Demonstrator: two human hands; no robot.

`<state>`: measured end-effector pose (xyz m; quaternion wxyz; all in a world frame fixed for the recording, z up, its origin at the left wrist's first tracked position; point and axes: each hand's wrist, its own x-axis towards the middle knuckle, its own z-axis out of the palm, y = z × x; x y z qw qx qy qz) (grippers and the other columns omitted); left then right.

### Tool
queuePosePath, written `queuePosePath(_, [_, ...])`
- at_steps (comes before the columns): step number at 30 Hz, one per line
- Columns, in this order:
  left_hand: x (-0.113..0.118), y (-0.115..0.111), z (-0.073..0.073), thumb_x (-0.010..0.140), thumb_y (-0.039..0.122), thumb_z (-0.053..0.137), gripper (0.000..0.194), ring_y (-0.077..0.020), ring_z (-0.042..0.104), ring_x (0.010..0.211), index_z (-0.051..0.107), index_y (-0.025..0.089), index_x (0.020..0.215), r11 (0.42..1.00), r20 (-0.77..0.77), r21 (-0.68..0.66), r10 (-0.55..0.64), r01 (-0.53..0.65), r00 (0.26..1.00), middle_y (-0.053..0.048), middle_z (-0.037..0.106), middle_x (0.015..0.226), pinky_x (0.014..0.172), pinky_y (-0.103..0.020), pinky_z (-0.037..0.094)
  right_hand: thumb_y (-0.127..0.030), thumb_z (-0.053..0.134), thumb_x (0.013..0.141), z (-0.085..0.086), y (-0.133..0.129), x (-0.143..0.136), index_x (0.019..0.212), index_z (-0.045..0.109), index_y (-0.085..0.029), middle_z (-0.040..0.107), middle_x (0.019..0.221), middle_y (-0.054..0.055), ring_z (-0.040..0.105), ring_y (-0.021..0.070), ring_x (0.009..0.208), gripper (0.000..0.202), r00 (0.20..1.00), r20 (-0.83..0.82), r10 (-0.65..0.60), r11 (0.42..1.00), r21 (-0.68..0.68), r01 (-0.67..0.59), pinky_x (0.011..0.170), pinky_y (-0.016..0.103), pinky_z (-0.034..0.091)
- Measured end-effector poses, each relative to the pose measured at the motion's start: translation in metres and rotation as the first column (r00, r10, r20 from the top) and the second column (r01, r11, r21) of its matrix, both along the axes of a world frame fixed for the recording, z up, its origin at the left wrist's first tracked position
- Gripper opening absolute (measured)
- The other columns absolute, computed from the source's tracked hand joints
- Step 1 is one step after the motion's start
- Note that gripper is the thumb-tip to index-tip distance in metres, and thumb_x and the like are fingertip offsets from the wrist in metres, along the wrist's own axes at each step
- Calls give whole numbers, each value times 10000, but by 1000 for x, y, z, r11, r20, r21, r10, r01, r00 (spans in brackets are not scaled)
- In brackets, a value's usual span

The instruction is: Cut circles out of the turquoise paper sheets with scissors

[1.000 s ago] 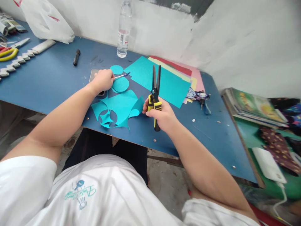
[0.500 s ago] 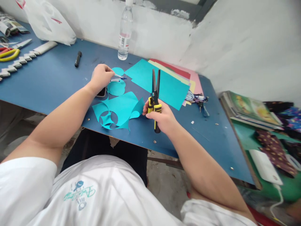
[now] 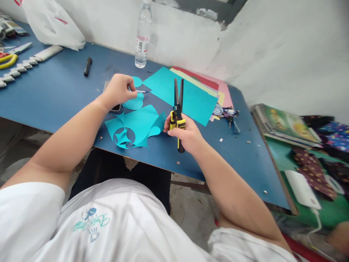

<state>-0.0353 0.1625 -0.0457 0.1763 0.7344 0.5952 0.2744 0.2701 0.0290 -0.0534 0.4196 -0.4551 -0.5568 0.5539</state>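
Observation:
My right hand [image 3: 187, 133] is wrapped round the black and yellow handles of scissors [image 3: 178, 102], whose blades point up and stand slightly apart. My left hand [image 3: 121, 89] has its fingers pinched at one end of a slim white and blue pen-like item [image 3: 142, 91]; whether it grips it is partly hidden. Under and beside that hand lie round turquoise cutouts [image 3: 134, 102] and a dark phone [image 3: 116, 108], mostly covered. A turquoise sheet with cut holes [image 3: 141, 122] lies between my hands near the table's front edge.
Coloured paper sheets [image 3: 191, 98] lie behind the scissors. A water bottle [image 3: 141, 43], a black marker [image 3: 88, 67], a plastic bag [image 3: 54, 25] and yellow-handled scissors [image 3: 9, 61] are farther back or left. Keys [image 3: 231, 118] lie right; magazines [image 3: 286, 125] sit on a green surface.
My left hand has shifted slightly right and its fingers have curled down. One of two slim white arms seen beside it is now hidden. The whole view has shifted slightly.

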Motion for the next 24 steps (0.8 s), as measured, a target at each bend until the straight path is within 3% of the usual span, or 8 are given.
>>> queuePosePath(8, [-2,-8,3,1115,459,842,384,-320,770,1286,763,174,1359,994,-295,-86,-91,68,951,-125,770,1407,1129,-555,705,-217,842,557,1,2,-3,918,714,-278,738,829,-43,670,222,840,388,997,-49,-65,998,13,66,829,413,542])
queuePosePath(13, [9,-13,5,1127,466,824,353,-317,768,1292,774,190,1341,993,-273,-84,-108,88,956,-120,771,1412,1135,-538,701,-212,801,555,-2,7,-2,925,698,-288,729,862,-41,661,222,870,392,982,-93,-165,985,30,168,829,413,555])
queuePosePath(17, [23,-27,6,1126,470,823,393,-321,771,1278,757,173,1375,977,-185,-112,-199,181,962,-124,766,1413,1123,-550,708,-236,763,596,-5,10,0,944,685,-287,712,879,-34,670,215,890,361,956,-131,-262,963,28,268,871,415,573])
queuePosePath(20, [36,-44,8,1141,470,801,379,-310,771,1267,755,191,1393,936,-129,-181,-326,301,937,-126,758,1442,1116,-531,713,-239,749,637,-5,10,0,948,671,-290,700,876,-34,679,209,875,325,938,-154,-311,949,6,315,905,422,588])
queuePosePath(24, [59,-77,16,1137,498,804,381,-301,780,1221,767,186,1352,805,-81,-348,-536,480,840,-117,774,1391,1082,-510,722,-228,755,630,-4,9,-2,930,658,-289,698,876,-37,671,202,856,321,929,-166,-330,943,-21,331,899,409,587])
